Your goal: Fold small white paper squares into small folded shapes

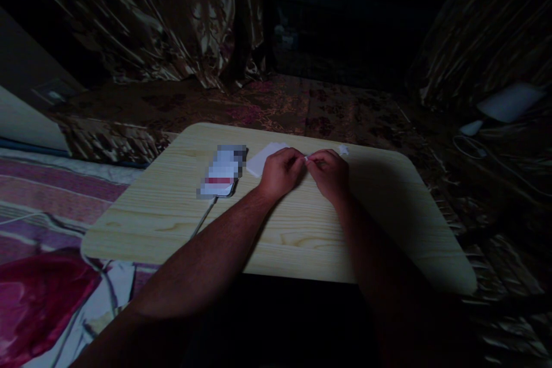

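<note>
Above the middle of the wooden table (276, 241), my left hand (281, 172) and my right hand (330, 173) meet fingertip to fingertip. Both are closed in a pinch on a small white piece, apparently paper (306, 158), of which only a bit shows between the fingers. White sheets (262, 160), looking like a flat stack of paper, lie just beyond and left of my left hand, which partly covers them. A small crumpled or folded white piece (344, 150) rests near the table's far edge, just past my right hand.
A phone (222, 171) with a blurred screen lies left of the sheets, a cable (202, 218) plugged into its near end. Patterned curtains (181, 17) hang behind. On the right stands a white device (511, 102) with a cord. Pink striped bedding (56, 184) is at left.
</note>
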Demonstrator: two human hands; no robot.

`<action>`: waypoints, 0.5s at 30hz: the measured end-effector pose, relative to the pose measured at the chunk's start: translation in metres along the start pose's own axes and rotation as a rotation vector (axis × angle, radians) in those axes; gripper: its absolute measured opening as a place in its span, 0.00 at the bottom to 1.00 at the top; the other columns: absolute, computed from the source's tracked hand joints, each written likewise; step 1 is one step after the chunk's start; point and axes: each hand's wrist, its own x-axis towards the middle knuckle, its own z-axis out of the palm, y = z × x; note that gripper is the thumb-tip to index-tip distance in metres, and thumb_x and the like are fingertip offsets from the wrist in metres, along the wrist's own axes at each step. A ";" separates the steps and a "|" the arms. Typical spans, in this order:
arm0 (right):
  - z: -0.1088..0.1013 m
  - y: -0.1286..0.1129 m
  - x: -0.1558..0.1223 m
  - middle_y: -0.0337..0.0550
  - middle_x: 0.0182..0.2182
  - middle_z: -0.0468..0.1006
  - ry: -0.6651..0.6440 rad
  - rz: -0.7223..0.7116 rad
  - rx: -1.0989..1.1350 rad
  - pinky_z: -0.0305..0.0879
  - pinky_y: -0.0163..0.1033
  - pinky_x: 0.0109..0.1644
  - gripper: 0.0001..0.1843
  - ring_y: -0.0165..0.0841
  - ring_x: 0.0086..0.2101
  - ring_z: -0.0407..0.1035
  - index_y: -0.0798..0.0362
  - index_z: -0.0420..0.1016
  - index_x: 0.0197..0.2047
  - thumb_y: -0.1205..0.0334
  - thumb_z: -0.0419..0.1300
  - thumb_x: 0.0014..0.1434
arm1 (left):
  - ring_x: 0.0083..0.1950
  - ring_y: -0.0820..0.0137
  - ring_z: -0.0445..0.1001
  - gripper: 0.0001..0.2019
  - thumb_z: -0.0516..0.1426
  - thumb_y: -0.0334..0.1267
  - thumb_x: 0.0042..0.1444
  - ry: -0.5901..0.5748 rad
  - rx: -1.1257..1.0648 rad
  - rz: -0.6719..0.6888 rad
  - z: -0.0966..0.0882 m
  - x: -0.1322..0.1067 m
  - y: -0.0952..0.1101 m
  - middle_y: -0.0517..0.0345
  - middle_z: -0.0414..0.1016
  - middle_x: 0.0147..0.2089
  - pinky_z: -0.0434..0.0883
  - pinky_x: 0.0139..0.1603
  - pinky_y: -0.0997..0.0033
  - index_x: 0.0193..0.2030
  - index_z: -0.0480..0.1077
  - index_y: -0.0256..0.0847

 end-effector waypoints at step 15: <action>0.002 0.001 -0.001 0.40 0.34 0.83 -0.032 0.138 0.027 0.73 0.39 0.42 0.05 0.35 0.34 0.77 0.47 0.79 0.36 0.58 0.62 0.58 | 0.37 0.67 0.75 0.09 0.58 0.39 0.62 -0.026 0.045 0.037 0.000 -0.001 0.002 0.53 0.81 0.36 0.69 0.42 0.67 0.38 0.79 0.41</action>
